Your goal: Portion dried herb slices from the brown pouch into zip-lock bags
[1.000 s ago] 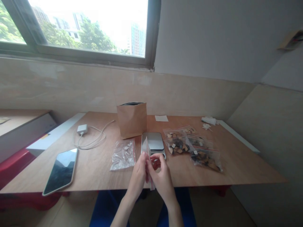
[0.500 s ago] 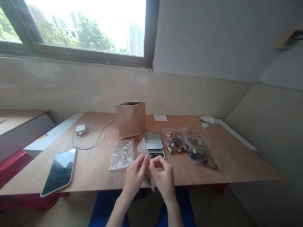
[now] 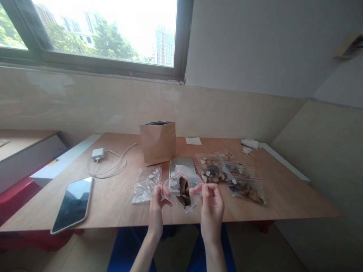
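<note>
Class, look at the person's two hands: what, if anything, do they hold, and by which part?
Both hands, left and right, pinch a clear zip bag of dark pieces by its top corners.

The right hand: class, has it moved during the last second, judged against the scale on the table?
Yes. The right hand has shifted rightward, away from the scale, pulling the small plastic bag wide with the left hand.

No text, brand or number can be read anywhere. The small tags inside the filled bags [image 3: 227, 175] near the worktop's right edge perhaps carry print, but they are too small to tell.
</note>
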{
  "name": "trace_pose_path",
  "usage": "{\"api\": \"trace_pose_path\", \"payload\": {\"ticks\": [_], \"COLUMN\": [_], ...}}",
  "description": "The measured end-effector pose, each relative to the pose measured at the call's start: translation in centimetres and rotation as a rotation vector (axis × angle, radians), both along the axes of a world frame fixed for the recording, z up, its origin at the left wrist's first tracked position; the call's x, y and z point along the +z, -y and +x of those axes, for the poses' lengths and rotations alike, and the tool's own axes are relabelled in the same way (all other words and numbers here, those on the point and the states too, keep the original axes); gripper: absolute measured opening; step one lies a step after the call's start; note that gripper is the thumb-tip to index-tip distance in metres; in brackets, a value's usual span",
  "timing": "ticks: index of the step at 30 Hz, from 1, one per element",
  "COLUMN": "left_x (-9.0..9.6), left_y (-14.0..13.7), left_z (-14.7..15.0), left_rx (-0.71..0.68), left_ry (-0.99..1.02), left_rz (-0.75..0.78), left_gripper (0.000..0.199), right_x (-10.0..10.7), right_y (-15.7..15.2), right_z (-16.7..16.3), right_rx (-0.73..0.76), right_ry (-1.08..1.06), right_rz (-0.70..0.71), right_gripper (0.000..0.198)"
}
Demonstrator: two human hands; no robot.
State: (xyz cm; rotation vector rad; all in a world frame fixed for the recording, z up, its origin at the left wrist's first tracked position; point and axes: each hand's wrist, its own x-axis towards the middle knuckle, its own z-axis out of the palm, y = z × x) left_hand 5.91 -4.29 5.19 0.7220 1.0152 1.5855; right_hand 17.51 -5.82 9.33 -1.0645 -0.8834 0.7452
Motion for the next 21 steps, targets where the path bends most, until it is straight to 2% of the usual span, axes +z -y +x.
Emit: {"api": "trace_pose_path", "payload": {"ticks": [2,6,8,10,12,13,15,18,21], "left_x": [-0.8,-1.2,-0.8,-0.5,-0.3,-0.3,-0.4,-0.9,-1.3], "left_y": [-0.2,-0.7,-1.0,-1.3,-1.5,-1.6,-1.8,-2.2,-3.3], "left_z": [0.7,1.1,0.7,0.0,-0.7,-1.1,-1.6,-2.2,-2.9], "left_rx": [-0.008,-0.192,-0.210,-0.204,-0.204,-0.201,-0.187,-0.167,-0.128], "left_ry": [0.114,0.325,0.360,0.340,0.299,0.280,0.249,0.190,0.101], "left_rz": [-0.039,-0.056,-0.044,-0.048,-0.061,-0.067,-0.076,-0.103,-0.076], "left_gripper": [0.035,0.044,0.047,0.048,0.050,0.050,0.050,0.047,0.043], "right_x": [-0.2,-1.1,-1.4,-1.2,-0.5,0.0,1.2,2.7,2.8], "right_y": [0.0,-0.5,-0.7,-0.7,-0.7,-0.7,-0.8,-1.8,-3.6], "right_z": [-0.6,-1.6,-2.0,-2.1,-2.0,-1.9,-1.8,-1.8,-2.3], "right_rx": [0.030,0.103,0.105,0.036,-0.054,-0.051,0.086,0.425,0.590], "right_ry": [-0.075,-0.084,0.033,0.187,0.318,0.378,0.492,0.661,0.771], "right_rz": [-0.019,-0.064,-0.052,-0.006,0.079,0.122,0.173,0.129,0.074], "right_gripper": [0.025,0.026,0.024,0.022,0.022,0.023,0.020,0.024,0.037]}}
